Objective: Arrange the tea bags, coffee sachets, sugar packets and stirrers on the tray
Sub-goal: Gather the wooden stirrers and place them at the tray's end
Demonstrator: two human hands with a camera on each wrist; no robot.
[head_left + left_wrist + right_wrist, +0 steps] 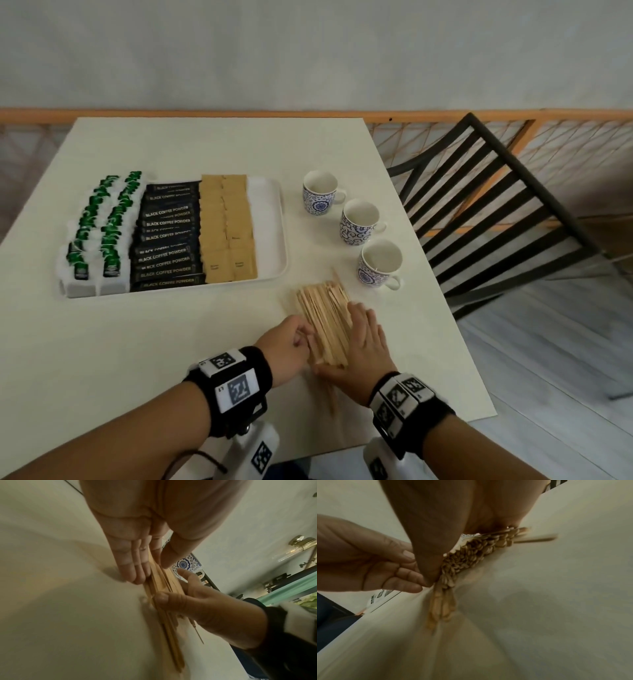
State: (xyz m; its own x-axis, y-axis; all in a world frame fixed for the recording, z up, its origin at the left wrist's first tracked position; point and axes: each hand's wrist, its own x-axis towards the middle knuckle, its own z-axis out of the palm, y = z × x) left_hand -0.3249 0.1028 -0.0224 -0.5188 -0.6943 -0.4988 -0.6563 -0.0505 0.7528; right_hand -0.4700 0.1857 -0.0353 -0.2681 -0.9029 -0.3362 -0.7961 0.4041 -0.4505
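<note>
A pile of wooden stirrers lies on the table in front of the tray's right end. My left hand holds the pile's near left side between curled fingers and thumb. My right hand lies along the pile's right side with straight fingers, its thumb across the near ends. The white tray holds rows of green-and-white tea bags, black coffee sachets and brown sugar packets. A bare strip remains at the tray's right.
Three blue-patterned cups stand in a diagonal line right of the tray, the nearest close to the stirrers' far ends. A black slatted chair stands beyond the table's right edge. One stirrer pokes out toward me from the pile.
</note>
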